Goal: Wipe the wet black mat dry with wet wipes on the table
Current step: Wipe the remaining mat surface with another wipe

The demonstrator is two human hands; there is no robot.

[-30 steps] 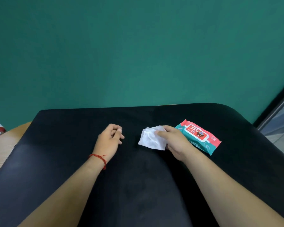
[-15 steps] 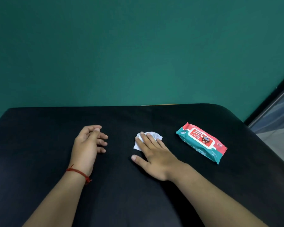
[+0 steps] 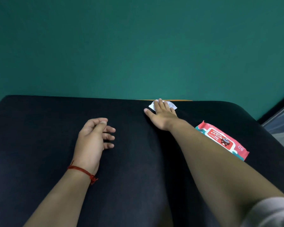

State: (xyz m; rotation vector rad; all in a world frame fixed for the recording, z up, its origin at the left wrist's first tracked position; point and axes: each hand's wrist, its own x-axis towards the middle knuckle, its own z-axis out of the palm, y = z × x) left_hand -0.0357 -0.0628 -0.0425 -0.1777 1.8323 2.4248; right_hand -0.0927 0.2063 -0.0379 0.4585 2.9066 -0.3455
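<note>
Pressing the white wipe [image 3: 172, 106] flat onto the black mat [image 3: 39, 122] with the open right hand [image 3: 161, 116], fingers [image 3: 161, 104] straight over it and thumb spread to the left, right at the mat's far edge, a little right of centre. Resting idle on the mat to the near left, the left hand [image 3: 93, 140]: loosely curled, holding nothing, a red thread bracelet [image 3: 82, 170] at the wrist.

For a good stroke from this spot: keep the palm low and the pressure spread across all four fingers, so as not to let the wipe bunch up or slip out from under. Draw back toward the near side in one straight lane, then shift sideways and overlap the next lane. Steer wide of the pack of wipes [image 3: 223, 140], lying on the mat just right of the right forearm. Use the left hand to pin the mat against creeping or rucking.

Hard to make out: any wetness at all, with no sheen or droplets readable on so dark a surface. Hidden under the fingers: most of the wipe, bar two white corners. Partly covered by the forearm: the pack's left edge. Cut off by the frame: the mat's near part and left end. Of the bench [image 3: 182, 100], only a thin orange strip beyond the mat's far edge.
</note>
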